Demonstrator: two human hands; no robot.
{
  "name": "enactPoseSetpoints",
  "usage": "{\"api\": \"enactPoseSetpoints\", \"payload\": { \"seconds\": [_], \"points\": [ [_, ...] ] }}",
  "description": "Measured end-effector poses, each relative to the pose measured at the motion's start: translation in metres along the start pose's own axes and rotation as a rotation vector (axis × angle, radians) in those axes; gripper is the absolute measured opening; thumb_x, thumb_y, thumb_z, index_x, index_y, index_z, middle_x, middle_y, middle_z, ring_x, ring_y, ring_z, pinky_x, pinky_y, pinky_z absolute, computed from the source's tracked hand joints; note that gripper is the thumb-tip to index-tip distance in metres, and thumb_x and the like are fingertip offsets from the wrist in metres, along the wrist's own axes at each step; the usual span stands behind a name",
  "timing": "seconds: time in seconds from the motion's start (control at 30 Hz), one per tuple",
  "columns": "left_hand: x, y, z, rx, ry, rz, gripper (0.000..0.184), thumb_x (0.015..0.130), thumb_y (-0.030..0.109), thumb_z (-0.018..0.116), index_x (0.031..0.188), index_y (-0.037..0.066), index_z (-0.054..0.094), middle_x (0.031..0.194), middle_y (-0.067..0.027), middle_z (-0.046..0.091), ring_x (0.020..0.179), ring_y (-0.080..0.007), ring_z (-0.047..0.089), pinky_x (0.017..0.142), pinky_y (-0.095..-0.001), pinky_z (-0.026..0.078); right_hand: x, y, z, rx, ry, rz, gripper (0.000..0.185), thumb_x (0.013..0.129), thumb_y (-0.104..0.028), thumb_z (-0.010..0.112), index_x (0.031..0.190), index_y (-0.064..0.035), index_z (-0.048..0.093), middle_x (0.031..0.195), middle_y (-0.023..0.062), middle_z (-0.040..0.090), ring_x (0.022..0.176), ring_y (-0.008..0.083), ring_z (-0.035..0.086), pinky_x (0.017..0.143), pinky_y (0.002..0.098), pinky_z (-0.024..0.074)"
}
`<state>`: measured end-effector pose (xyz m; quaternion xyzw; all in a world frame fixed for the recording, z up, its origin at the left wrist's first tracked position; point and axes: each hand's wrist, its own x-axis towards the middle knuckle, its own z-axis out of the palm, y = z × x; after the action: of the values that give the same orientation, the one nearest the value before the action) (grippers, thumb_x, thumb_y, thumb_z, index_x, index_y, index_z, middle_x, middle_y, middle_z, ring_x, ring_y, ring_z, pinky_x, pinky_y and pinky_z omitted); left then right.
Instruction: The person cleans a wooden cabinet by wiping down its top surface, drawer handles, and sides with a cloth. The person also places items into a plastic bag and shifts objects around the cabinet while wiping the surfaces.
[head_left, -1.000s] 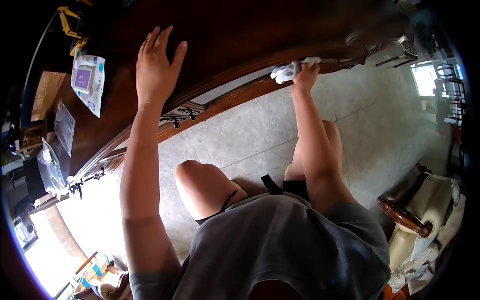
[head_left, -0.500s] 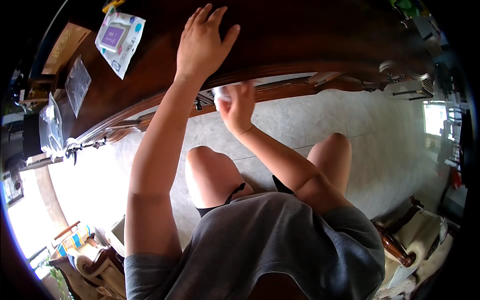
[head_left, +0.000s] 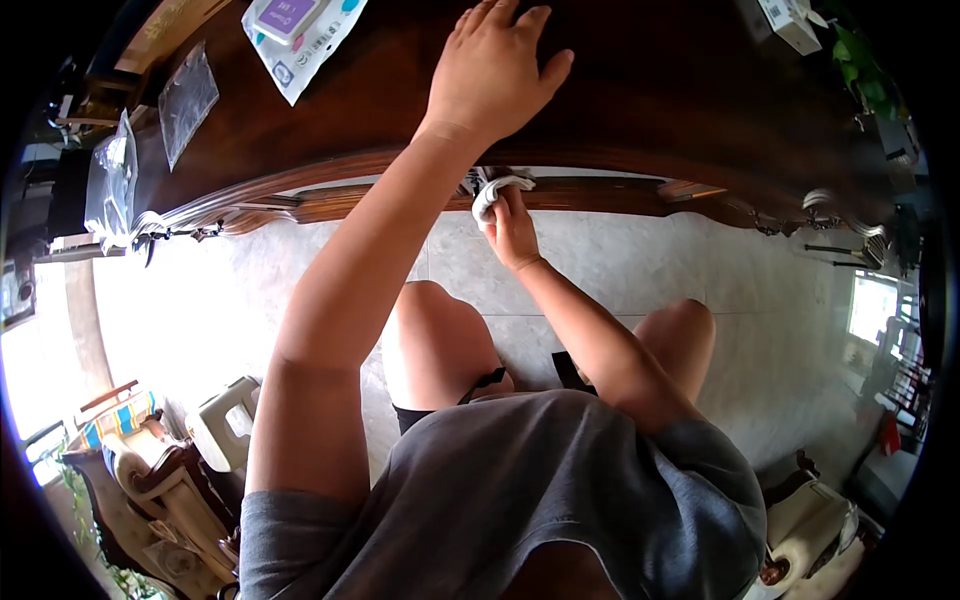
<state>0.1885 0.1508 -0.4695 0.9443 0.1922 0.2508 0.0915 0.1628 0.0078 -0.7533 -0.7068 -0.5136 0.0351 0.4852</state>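
My left hand (head_left: 495, 75) lies flat on the dark wooden tabletop (head_left: 660, 90), palm down with its thumb spread to the side. Lower down, below the table's front edge, my right hand (head_left: 515, 232) grips a bunched white wipe (head_left: 487, 205). The wipe is up against the wooden front under the edge, near a dark metal fitting that it partly covers. Part of my right fingers is hidden by the wipe. A pack of wipes (head_left: 315, 50) with a purple label rests on the tabletop to the left of my left hand.
Clear plastic bags (head_left: 188, 105) lie at the table's left side. A white box (head_left: 795, 25) and green leaves (head_left: 855, 75) are at the far right. My knees are below the table, above a grey tiled floor (head_left: 600, 260). Behind stand a plastic stool (head_left: 220, 425) and armchairs (head_left: 175, 470).
My view has shifted, so the tabletop things sit higher. The right hand, blurred before, now shows sharply with the wipe at the wooden front. My left hand stays flat on the table.
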Motion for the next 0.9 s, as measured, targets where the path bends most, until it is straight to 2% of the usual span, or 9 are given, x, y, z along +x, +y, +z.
{"api": "enactPoseSetpoints", "payload": {
  "seconds": [0.13,0.37,0.4,0.47,0.57,0.6,0.7,0.77,0.9],
  "points": [
    [0.001,0.002,-0.004,-0.020,0.014,-0.008,0.058,0.101,0.038,0.059,0.143,-0.001,0.056,0.152,-0.0280,0.050,0.146,-0.0408,0.043,0.123,-0.0471,0.032,-0.021,0.044,0.030,-0.432,-0.187,0.023,0.044,0.081,-0.001,0.071,0.122,-0.0101,0.059,0.114,0.0175,0.053,0.107,0.0396,0.060,0.089,0.0467,0.0572],
    [0.001,-0.003,0.002,-0.030,0.047,0.013,0.058,0.099,0.037,0.061,0.141,-0.003,0.057,0.150,-0.0289,0.051,0.143,-0.0421,0.045,0.122,-0.0476,0.034,-0.045,0.075,0.032,-0.615,-0.237,0.109,0.037,0.094,-0.007,0.058,0.127,-0.0215,0.064,0.117,0.0091,0.055,0.111,0.0344,0.060,0.099,0.0502,0.0507],
    [0.001,-0.003,0.003,-0.029,0.059,0.017,0.057,0.099,0.037,0.061,0.141,-0.003,0.057,0.149,-0.0289,0.052,0.143,-0.0422,0.045,0.122,-0.0477,0.034,-0.048,0.081,0.026,-0.629,-0.111,0.122,0.037,0.092,-0.003,0.060,0.126,-0.0165,0.061,0.119,0.0127,0.054,0.113,0.0364,0.059,0.099,0.0518,0.0500],
    [0.001,-0.004,0.004,-0.029,0.076,0.014,0.057,0.099,0.037,0.061,0.140,-0.003,0.057,0.149,-0.0288,0.052,0.142,-0.0423,0.045,0.121,-0.0477,0.035,-0.080,0.112,0.043,-0.510,-0.177,0.399,0.040,0.088,0.000,0.065,0.125,-0.0120,0.056,0.124,0.0173,0.053,0.115,0.0390,0.059,0.098,0.0521,0.0499],
    [0.000,-0.004,0.004,-0.036,0.082,0.015,0.057,0.099,0.037,0.062,0.139,-0.003,0.058,0.148,-0.0292,0.053,0.142,-0.0422,0.046,0.121,-0.0481,0.035,-0.082,0.114,0.091,-0.299,-0.083,0.511,0.052,0.082,0.001,0.070,0.127,-0.0100,0.048,0.128,0.0204,0.053,0.117,0.0420,0.057,0.099,0.0495,0.0496],
    [0.000,-0.006,0.002,-0.021,0.094,0.015,0.058,0.098,0.037,0.063,0.139,-0.003,0.058,0.148,-0.0275,0.053,0.142,-0.0418,0.046,0.121,-0.0480,0.035,-0.058,0.077,0.090,-0.054,-0.166,0.795,0.047,0.082,0.001,0.069,0.125,-0.0056,0.051,0.126,0.0212,0.058,0.118,0.0411,0.058,0.100,0.0496,0.0490],
    [0.000,-0.007,0.011,0.006,0.144,0.018,0.055,0.095,0.040,0.067,0.133,0.001,0.063,0.140,-0.0237,0.059,0.138,-0.0396,0.050,0.119,-0.0475,0.038,-0.031,0.047,0.136,0.291,-0.250,0.429,0.046,0.086,-0.003,0.065,0.130,-0.0052,0.054,0.124,0.0186,0.061,0.115,0.0365,0.062,0.099,0.0460,0.0505],
    [0.001,-0.007,0.019,0.003,0.201,0.027,0.049,0.088,0.042,0.073,0.119,0.004,0.069,0.125,-0.0209,0.065,0.129,-0.0368,0.055,0.116,-0.0475,0.041,-0.002,0.005,0.140,0.585,-0.366,0.442,0.046,0.089,-0.008,0.063,0.134,-0.0061,0.053,0.126,0.0160,0.060,0.116,0.0328,0.061,0.100,0.0442,0.0496],
    [0.003,-0.009,0.016,-0.130,0.344,0.088,0.063,0.083,0.040,0.076,0.136,0.008,0.065,0.138,-0.0207,0.062,0.130,-0.0378,0.055,0.114,-0.0451,0.044,0.031,-0.054,0.117,0.940,-0.591,0.510,0.047,0.097,-0.019,0.060,0.141,-0.0078,0.051,0.131,0.0106,0.059,0.119,0.0254,0.058,0.102,0.0405,0.0478]
  ]
}}
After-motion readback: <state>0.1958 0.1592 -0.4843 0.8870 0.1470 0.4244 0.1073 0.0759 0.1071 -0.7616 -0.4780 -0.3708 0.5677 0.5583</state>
